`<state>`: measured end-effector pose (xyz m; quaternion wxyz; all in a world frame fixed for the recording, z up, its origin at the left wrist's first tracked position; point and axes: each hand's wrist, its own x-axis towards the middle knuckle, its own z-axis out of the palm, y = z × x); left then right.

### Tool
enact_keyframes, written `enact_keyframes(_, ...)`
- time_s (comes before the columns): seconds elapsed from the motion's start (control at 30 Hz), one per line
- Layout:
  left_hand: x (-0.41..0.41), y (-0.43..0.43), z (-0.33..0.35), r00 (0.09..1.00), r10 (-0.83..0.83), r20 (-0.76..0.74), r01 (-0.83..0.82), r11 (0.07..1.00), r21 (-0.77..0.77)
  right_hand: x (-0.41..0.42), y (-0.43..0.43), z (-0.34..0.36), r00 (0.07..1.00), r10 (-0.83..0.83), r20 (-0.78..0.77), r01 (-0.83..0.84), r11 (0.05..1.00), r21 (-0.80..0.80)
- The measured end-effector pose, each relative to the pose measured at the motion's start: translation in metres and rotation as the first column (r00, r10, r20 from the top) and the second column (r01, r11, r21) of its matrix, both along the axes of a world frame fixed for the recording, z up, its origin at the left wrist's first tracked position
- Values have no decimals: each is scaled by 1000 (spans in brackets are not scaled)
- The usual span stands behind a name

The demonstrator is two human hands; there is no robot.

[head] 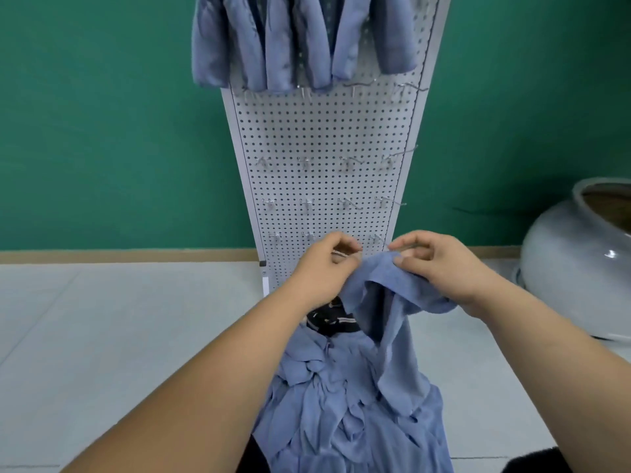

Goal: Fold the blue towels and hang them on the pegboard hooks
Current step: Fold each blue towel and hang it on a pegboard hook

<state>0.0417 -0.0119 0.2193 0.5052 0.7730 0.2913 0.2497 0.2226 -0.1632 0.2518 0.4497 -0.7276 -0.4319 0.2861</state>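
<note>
Your left hand (pixel 327 268) and right hand (pixel 440 268) each pinch the top edge of 1 crumpled blue cloth towel (pixel 392 302), held up in front of the bottom edge of the white perforated metal pegboard (pixel 324 138). The towel trails down into a heap of blue towels (pixel 341 404) beneath your wrists. Folded blue towels (pixel 300 39) hang along the pegboard's top edge, above rows of wire hooks (pixel 348 203).

A flat green wall (pixel 102 131) fills the back of the room. A tan baseboard (pixel 119 257) runs along its foot. The pale floor (pixel 102 319) shows faint seams, and a big grey-white ceramic jar (pixel 573 268) stands at the right under even light.
</note>
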Motion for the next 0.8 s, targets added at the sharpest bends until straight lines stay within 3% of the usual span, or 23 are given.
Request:
enact_keyframes(0.13,-4,-17,-4,979,-203,6,203,979,13,-11,10,-9,996,-28,-79,32,998,53)
enact_keyframes(0.3,3,-17,-28,999,-23,-46,23,1000,-7,-20,28,-21,999,-38,-32,39,999,34)
enact_keyframes(0.43,-1,7,-23,989,137,-54,-132,988,85,-12,32,-25,987,152,-42,-157,974,-166)
enact_keyframes(0.5,-6,20,-21,975,208,-84,-196,972,132,-5,36,-28,979,200,27,-190,959,-213)
enact_keyframes(0.63,-14,42,-20,938,312,-150,-278,938,206,12,43,-29,980,158,118,-134,974,-184)
enact_keyframes(0.73,-15,49,-22,907,360,-217,-299,916,268,16,46,-29,985,137,104,-120,980,-158)
enact_keyframes(0.8,-13,46,-21,925,307,-221,-238,926,292,12,48,-29,992,111,65,-105,991,-89)
